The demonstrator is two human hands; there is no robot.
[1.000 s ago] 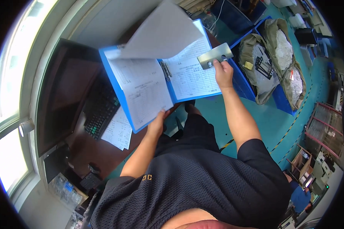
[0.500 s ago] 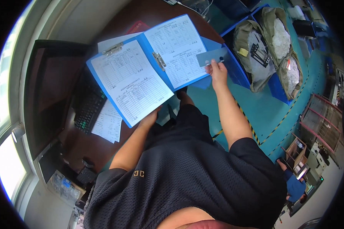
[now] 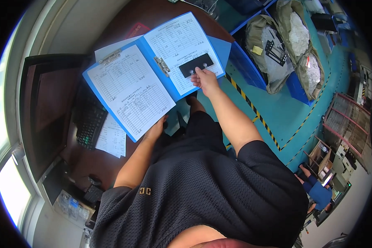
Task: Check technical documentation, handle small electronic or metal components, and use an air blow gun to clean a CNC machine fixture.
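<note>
A blue clip folder (image 3: pixel 172 91) lies spread wide in front of me, with printed, handwritten-on forms under metal clips on both sides. My left hand (image 3: pixel 155 129) supports its lower left edge from beneath; most of the fingers are hidden behind it. Over the right-hand page, my right hand (image 3: pixel 205 80) pinches a flat, dark rectangular plate (image 3: pixel 196 65) with round holes near its lower edge. The plate covers part of the lower form. Whether it touches the paper I cannot tell.
A brown desk (image 3: pixel 115 31) holds a black keyboard (image 3: pixel 91 126), loose papers (image 3: pixel 111 136) and a monitor (image 3: pixel 45 115). Blue bins (image 3: pixel 246 62) with bagged parts (image 3: pixel 273 53) stand on the floor at the right. Another person (image 3: pixel 318 192) is at the far lower right.
My right hand has moved left with the plate, from the folder's right edge to over its page. The plate's face now looks dark instead of grey. The folder has shifted slightly left.
</note>
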